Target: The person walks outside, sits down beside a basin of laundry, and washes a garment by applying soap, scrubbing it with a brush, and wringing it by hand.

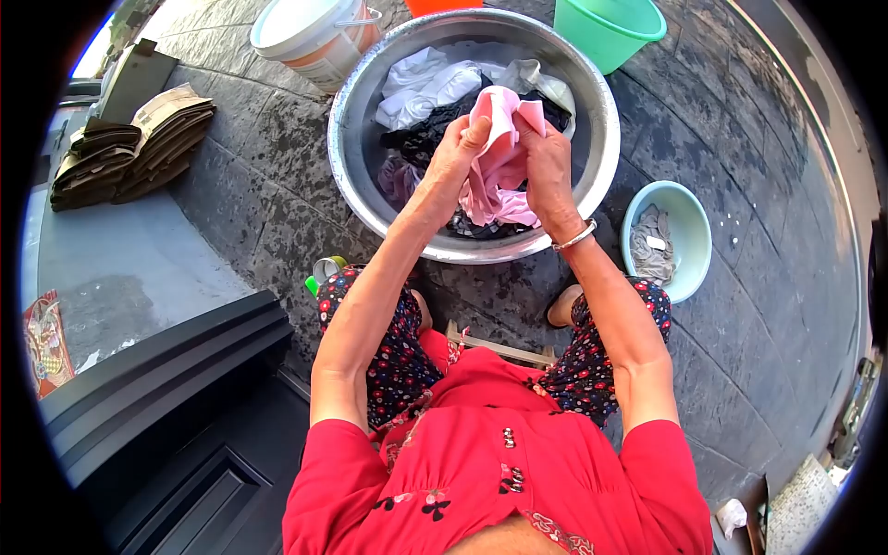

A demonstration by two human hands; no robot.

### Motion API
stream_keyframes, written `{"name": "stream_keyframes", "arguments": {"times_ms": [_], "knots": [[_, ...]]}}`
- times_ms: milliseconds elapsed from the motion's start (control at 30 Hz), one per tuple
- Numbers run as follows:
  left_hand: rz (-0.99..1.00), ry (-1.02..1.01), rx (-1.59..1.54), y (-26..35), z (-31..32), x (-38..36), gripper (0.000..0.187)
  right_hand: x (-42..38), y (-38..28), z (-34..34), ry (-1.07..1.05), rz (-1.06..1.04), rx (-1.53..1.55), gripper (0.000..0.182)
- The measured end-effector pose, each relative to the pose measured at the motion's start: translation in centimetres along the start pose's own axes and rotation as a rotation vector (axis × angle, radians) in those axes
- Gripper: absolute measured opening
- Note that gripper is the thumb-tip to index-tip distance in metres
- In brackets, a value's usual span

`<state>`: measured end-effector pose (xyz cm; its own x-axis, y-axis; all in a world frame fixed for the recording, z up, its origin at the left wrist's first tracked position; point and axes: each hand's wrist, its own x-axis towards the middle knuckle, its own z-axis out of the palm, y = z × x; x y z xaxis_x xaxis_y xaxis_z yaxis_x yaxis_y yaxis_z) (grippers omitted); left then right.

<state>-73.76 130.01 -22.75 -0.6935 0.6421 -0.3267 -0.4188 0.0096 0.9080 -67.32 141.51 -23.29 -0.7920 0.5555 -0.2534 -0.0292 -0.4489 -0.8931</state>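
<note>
A pink cloth garment [498,171] is held up between my two hands over a large metal basin [346,176]. My left hand [455,153] grips its left side, the thumb lying against the fabric. On the other side my right hand [549,171], with a bangle at the wrist, is closed on the same garment. The lower part of the pink cloth hangs down into the basin. White clothes [424,85] and dark wet clothes [421,137] lie in the basin behind and beneath it. My fingertips are partly hidden by the cloth.
A light blue bowl [692,242] with grey cloth and a white bar stands right of the basin. Behind are a white bucket [319,42] and a green tub [606,35]. Folded cardboard [139,148] lies left. A dark door panel [203,462] is at lower left.
</note>
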Motion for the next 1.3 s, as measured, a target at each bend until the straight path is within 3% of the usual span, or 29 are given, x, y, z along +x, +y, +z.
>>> {"name": "stream_keyframes", "arguments": {"times_ms": [33,67,233,300,367,433,467,500,567,600,700,733,767,833,900,967,1000,1067,1100,1167,1233,1300], "knots": [[0.121,-0.033,0.131,-0.3,0.0,0.1,0.089,0.3,0.2,-0.2,0.000,0.008,-0.010,0.023],[0.113,-0.107,0.164,-0.5,-0.2,0.0,0.099,0.6,0.4,-0.5,0.004,-0.078,-0.037,0.025],[0.016,-0.202,0.705,3.4,-1.7,-0.9,0.084,0.9,-0.9,-1.3,0.037,-0.214,-0.257,0.042],[0.014,-0.048,0.848,4.3,-2.1,-1.0,0.082,1.0,-0.9,-1.3,0.050,-0.231,-0.279,0.043],[-0.050,-0.057,0.809,4.7,-2.1,-1.5,0.092,0.9,-0.9,-1.0,0.059,-0.251,-0.298,0.043],[0.178,-0.259,0.398,4.1,-1.0,-2.4,0.102,0.5,-1.3,-0.7,0.074,-0.302,-0.402,0.043],[0.212,-0.262,0.423,2.7,-1.0,-2.0,0.112,0.4,-1.3,-0.5,0.063,-0.293,-0.412,0.043],[0.348,-0.155,0.593,2.0,-0.5,-1.8,0.095,0.5,-1.2,-0.4,0.066,-0.291,-0.409,0.043],[0.356,0.038,0.587,1.7,-0.3,-1.1,0.064,0.6,-1.1,-0.4,-0.065,-0.333,-0.387,0.043],[0.271,0.118,0.515,2.0,-0.8,-0.6,0.031,0.6,-1.4,-0.6,-0.099,-0.293,-0.358,0.044],[0.276,0.203,0.748,2.8,-3.3,0.9,0.025,0.8,-2.5,-1.3,-0.072,-0.201,-0.241,0.044],[0.191,0.200,0.782,2.8,-4.4,1.3,0.032,0.9,-3.2,-1.9,-0.123,-0.184,-0.236,0.045],[0.205,0.160,0.664,2.8,-5.3,1.4,0.037,1.0,-3.5,-2.1,-0.122,-0.186,-0.235,0.045],[0.172,0.189,0.753,4.9,-5.6,0.2,0.033,1.1,-4.0,-2.6,0.033,-0.228,-0.246,0.047],[0.049,0.259,0.701,7.1,-6.1,-0.7,0.030,1.1,-4.9,-3.3,0.065,-0.190,-0.165,0.048],[0.325,0.417,1.015,5.3,-7.5,0.3,0.029,1.4,-4.6,-4.1,0.080,-0.143,-0.166,0.048],[0.329,0.420,1.013,4.6,-8.4,1.3,0.029,1.7,-4.3,-4.5,0.077,-0.147,-0.168,0.048],[0.884,0.417,1.009,3.7,-9.6,2.7,0.026,1.9,-3.7,-5.0,0.041,-0.088,-0.185,0.043],[0.884,0.417,1.009,4.0,-9.2,2.4,0.026,1.8,-3.8,-4.9,0.042,-0.088,-0.185,0.043],[0.448,0.242,0.320,5.1,-7.6,1.2,0.024,1.6,-4.0,-4.3,0.079,-0.075,-0.095,0.036],[0.367,0.245,0.286,5.3,-7.4,0.7,0.022,1.4,-4.8,-3.9,0.104,-0.071,-0.039,0.032],[0.146,0.253,0.219,5.6,-7.1,0.4,0.019,1.4,-5.1,-4.0,0.136,-0.075,0.014,0.028]]}}
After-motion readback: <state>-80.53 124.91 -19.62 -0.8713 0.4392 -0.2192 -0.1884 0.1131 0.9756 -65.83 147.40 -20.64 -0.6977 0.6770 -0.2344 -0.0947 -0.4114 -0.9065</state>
